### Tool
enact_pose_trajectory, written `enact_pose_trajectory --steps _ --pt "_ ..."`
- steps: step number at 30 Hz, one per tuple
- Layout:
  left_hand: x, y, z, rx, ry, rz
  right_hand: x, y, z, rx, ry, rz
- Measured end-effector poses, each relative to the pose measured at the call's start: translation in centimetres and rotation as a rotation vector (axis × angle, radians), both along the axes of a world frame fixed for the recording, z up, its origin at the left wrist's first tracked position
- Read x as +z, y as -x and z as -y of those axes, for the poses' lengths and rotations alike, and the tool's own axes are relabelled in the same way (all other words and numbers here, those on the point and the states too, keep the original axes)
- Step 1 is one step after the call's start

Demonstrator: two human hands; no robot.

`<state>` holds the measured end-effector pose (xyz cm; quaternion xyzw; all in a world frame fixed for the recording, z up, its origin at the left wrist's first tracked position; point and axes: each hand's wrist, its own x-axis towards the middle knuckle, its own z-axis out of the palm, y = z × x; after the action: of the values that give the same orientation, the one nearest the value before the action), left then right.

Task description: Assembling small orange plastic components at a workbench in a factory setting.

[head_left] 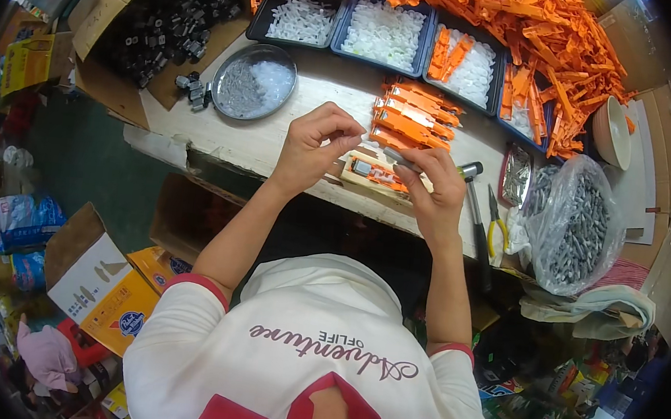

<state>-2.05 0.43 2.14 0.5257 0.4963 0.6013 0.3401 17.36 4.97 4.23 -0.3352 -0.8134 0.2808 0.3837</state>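
Observation:
My left hand (315, 145) is closed in a pinch above the bench edge. What sits between its fingertips is too small to make out. To its right, my right hand (437, 193) grips a small grey metal part (401, 159) between thumb and fingers. Below the fingertips lies an orange plastic housing (395, 180) with a grey piece at its left end, set in a pale fixture (353, 176). Several orange housings (411, 119) lie side by side just beyond my hands.
Dark trays of small white parts (384, 34) line the back, below a heap of orange housings (558, 37). A round metal dish (227, 80) and a box of black parts (159, 34) are left. Right are a hammer (478, 222), yellow-handled pliers (498, 233) and a bag of grey parts (577, 231).

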Motion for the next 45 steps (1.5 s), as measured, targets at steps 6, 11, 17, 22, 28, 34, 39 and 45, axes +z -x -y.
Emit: enact_pose_trajectory --steps 6,11,17,22,28,34,39,45 --pt "0.5 -0.8 0.0 -0.011 -0.034 -0.117 -0.3 -0.1 -0.1 0.001 0.000 -0.001" --pt "0.7 -1.1 0.2 -0.004 -0.036 -0.149 -0.5 -0.3 -0.1 0.007 0.005 -0.005" --pt "0.1 -1.2 0.2 -0.100 -0.126 -0.119 -0.8 -1.1 -0.3 0.039 0.302 -0.053" --pt "-0.5 -2.1 0.6 -0.189 -0.131 -0.095 -0.9 -1.5 0.5 0.067 0.742 -0.249" --pt "-0.9 -2.6 0.1 -0.151 -0.165 -0.209 -1.3 -3.8 0.6 -0.017 0.815 -0.308" --pt "-2.8 -3.7 -0.1 -0.062 -0.117 -0.546 -2.7 -6.1 0.3 -0.129 0.825 -0.192" --pt "-4.1 -5.0 -0.5 -0.015 -0.076 -0.651 -3.1 -5.9 0.3 -0.148 0.829 -0.163" --pt "-4.1 -5.2 -0.5 0.009 -0.059 -0.636 -3.6 -5.4 0.1 -0.103 0.785 -0.102"
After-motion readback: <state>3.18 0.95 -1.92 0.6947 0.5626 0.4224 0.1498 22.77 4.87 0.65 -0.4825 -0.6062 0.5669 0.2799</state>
